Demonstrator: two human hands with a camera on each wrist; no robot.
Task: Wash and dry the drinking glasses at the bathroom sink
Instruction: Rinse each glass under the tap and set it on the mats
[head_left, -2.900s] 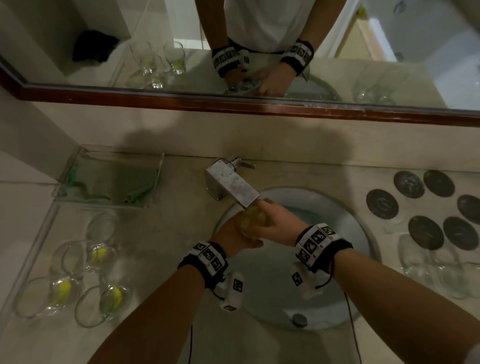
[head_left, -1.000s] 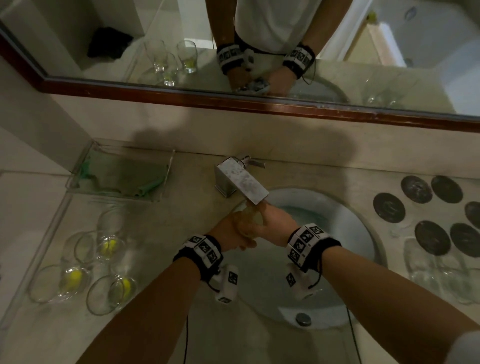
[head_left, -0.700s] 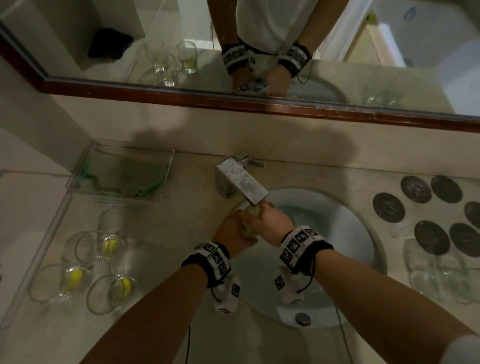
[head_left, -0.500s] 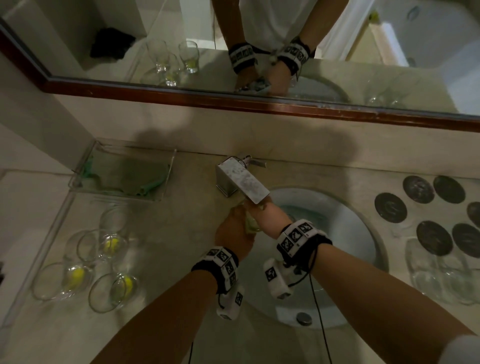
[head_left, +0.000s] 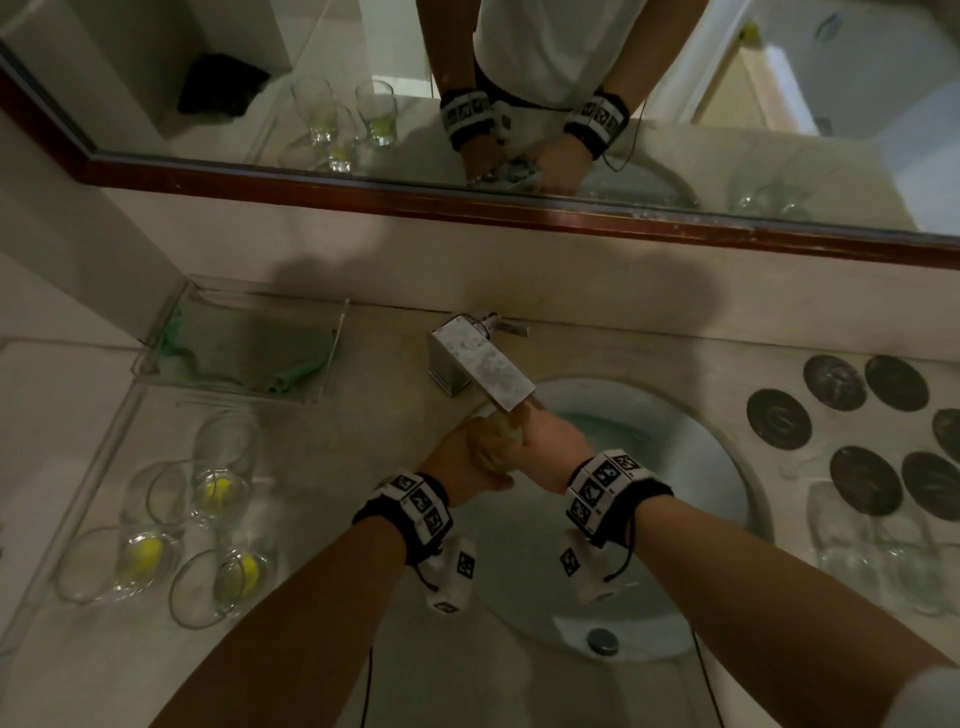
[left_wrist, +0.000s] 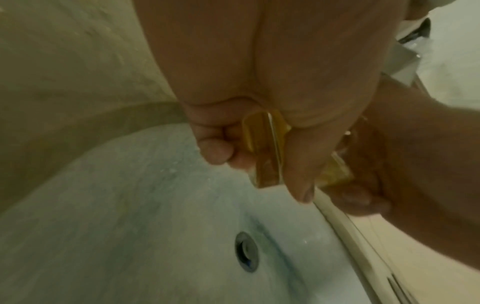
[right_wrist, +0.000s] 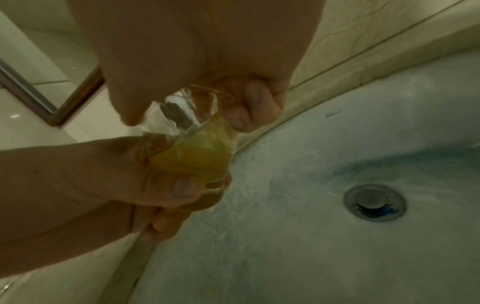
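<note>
Both hands curl around one drinking glass (right_wrist: 192, 152) over the sink (head_left: 717, 467). The left hand (head_left: 457, 462) grips its bottom; the right hand (head_left: 550, 447) holds its top.

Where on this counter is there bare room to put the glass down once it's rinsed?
Bare counter lies between the clear tray and the faucet, and along the front edge left of the sink. Crowded: dirty glasses at left, coasters and glasses at right.
</note>
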